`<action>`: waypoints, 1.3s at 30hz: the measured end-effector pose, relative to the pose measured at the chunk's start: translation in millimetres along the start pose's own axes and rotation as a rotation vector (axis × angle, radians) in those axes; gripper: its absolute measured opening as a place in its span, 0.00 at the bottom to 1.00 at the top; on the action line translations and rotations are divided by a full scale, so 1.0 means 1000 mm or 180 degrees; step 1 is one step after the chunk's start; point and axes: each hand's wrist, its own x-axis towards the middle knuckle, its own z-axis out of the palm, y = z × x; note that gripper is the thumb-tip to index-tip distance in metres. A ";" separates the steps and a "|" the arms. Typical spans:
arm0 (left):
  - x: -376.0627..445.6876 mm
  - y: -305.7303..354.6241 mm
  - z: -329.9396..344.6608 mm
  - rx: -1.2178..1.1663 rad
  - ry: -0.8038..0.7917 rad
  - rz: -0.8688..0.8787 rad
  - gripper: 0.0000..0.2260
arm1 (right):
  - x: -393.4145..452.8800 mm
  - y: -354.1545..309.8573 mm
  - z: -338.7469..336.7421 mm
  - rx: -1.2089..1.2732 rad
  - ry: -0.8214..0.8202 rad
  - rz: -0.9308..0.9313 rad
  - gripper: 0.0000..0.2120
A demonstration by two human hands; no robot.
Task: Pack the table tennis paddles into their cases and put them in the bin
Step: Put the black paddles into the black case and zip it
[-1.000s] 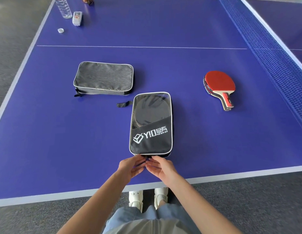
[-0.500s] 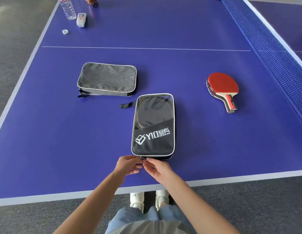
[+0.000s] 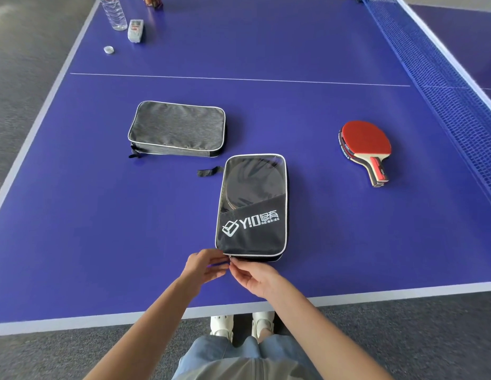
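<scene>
A black paddle case (image 3: 252, 215) with white lettering lies near the table's front edge, a dark paddle showing through its clear window. My left hand (image 3: 204, 266) holds the case's near left corner. My right hand (image 3: 252, 275) pinches the zipper pull at that same corner, right beside the left fingers. A grey case (image 3: 177, 128) lies flat further back on the left. Red paddles (image 3: 366, 145), stacked, lie loose on the right with handles toward me. No bin is in view.
The blue table (image 3: 101, 215) has its net (image 3: 444, 86) along the right side. A water bottle (image 3: 114, 13), its cap (image 3: 108, 49) and a small white packet (image 3: 136, 30) stand at the far left corner. A black strap (image 3: 210, 171) lies beside the black case.
Both hands have slid left along the black case's near edge, from its middle to its left corner, with the zipper pull between the fingers.
</scene>
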 end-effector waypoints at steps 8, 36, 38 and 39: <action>0.007 -0.007 0.015 -0.0294 0.0494 0.0203 0.07 | -0.001 -0.002 -0.004 0.0154 0.0030 0.0204 0.03; -0.002 0.019 0.035 0.2855 0.1519 0.2812 0.21 | -0.016 -0.067 -0.077 -0.0588 0.0315 -0.0730 0.10; 0.005 0.028 0.064 0.3441 0.0955 0.3350 0.24 | -0.016 -0.068 -0.080 -0.0652 0.0258 -0.0714 0.10; 0.010 0.030 0.079 0.3763 0.0715 0.3395 0.25 | -0.016 -0.068 -0.082 -0.0682 0.0238 -0.0685 0.10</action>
